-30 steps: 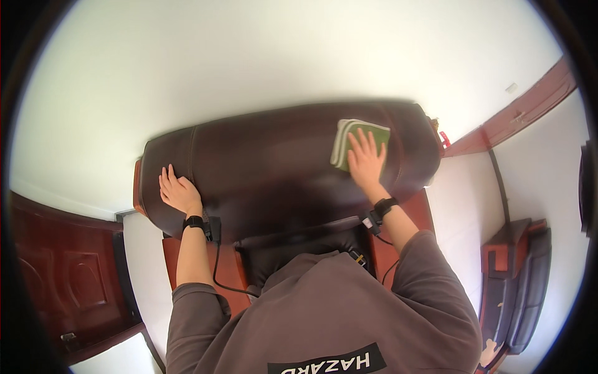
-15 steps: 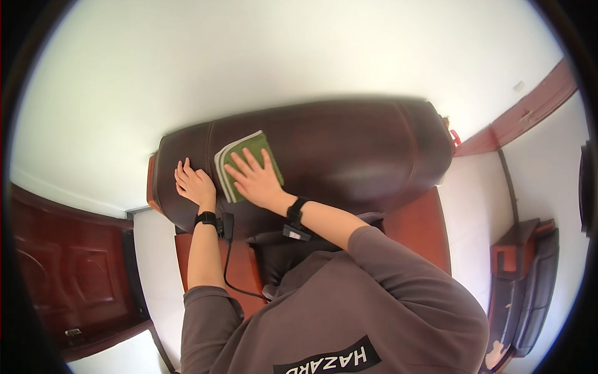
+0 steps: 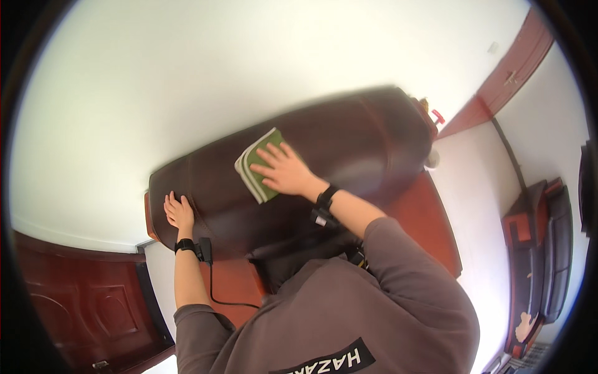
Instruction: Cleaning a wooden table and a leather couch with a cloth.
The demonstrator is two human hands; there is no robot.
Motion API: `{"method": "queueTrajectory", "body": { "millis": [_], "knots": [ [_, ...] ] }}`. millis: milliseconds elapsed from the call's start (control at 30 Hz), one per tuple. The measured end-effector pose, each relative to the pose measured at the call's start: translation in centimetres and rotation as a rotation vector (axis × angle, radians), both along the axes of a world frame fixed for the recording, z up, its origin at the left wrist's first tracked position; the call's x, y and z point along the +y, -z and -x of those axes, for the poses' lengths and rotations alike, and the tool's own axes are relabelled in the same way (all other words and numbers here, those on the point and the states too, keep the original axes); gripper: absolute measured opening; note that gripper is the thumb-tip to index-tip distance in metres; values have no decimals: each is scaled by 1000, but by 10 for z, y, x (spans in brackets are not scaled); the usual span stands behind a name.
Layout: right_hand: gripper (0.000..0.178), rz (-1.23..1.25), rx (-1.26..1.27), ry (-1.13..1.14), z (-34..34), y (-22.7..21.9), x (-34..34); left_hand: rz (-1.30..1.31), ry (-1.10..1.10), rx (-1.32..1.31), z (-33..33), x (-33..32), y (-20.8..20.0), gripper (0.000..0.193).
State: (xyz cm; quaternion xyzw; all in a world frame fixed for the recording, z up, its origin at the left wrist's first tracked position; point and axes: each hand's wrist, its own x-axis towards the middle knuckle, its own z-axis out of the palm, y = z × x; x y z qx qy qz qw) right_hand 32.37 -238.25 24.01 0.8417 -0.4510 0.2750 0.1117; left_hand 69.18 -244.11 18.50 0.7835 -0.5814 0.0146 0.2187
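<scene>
My right hand (image 3: 285,169) lies flat with fingers spread on a folded green cloth (image 3: 269,193) with pale grey edges. Beneath the cloth is a dark brown leather cushion (image 3: 336,140), long and rounded, with stitched seams near both ends. The fingers press the cloth against the leather and do not wrap round it. Toward the cushion's left end, my left hand (image 3: 179,210) rests on the leather with nothing in it, its fingers stretched out and slightly apart. Black bands sit on both wrists, and a cable runs from the left one.
A reddish-brown wooden surface (image 3: 427,221) lies below the cushion. Behind rises a white wall (image 3: 187,81). A dark red panelled door (image 3: 93,305) is at lower left. Another dark leather seat with wooden parts (image 3: 536,262) stands at far right. A small red object (image 3: 438,116) is by the cushion's right end.
My right hand and the green cloth have slid to the right along the leather. The view has tilted, and my left hand stays near the cushion's left end.
</scene>
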Motion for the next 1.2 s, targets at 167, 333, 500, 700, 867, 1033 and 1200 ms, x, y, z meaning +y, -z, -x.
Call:
{"method": "queueTrajectory", "body": {
  "millis": [167,333,500,700,867,1033,1200],
  "knots": [
    [44,-61,46,215,111,-7,1,-6,-33,-116,-8,0,3,49],
    [43,-197,52,426,199,-10,-4,-20,-30,-128,-8,0,-1,48],
    [45,-339,-23,528,243,-6,-26,-49,-52,-155,-22,2,5,47],
    [44,-397,15,669,312,0,-44,-105,-107,-173,-31,2,6,46],
    [46,-443,-16,812,371,1,-37,-73,-83,-199,-33,6,7,45],
    [46,-445,-263,777,418,18,-7,-1,-15,-223,-36,5,10,43],
    [44,-221,-90,712,393,20,41,105,17,-227,-37,7,13,42]
  ]
}}
